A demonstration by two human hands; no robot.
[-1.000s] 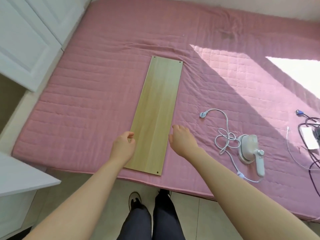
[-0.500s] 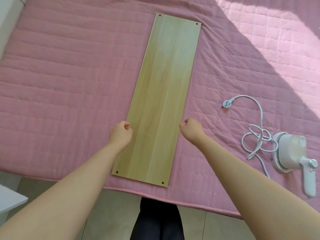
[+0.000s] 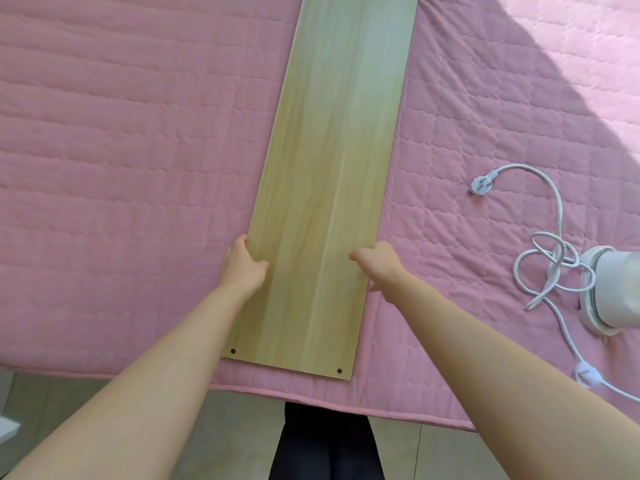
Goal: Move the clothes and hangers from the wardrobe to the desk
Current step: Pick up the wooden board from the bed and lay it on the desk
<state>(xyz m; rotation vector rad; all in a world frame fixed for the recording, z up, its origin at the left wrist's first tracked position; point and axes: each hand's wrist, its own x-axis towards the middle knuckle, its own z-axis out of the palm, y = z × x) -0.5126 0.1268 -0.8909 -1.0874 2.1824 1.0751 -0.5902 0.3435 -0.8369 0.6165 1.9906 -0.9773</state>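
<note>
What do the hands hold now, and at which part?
Both hold the wooden board: left hand at its left long edge, right hand at its right long edge.

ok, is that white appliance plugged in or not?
Unplugged. Its plug lies bare on the pink quilt, with the cord looped beside the white appliance.

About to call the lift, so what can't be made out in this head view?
- Light wooden board: far end cut off by the top edge.
- Left hand, right hand: fingertips hidden behind the board's edges.
- White handheld steamer: blurred, cut by the right edge.
- Wardrobe, clothes, hangers, desk: out of frame.
</note>
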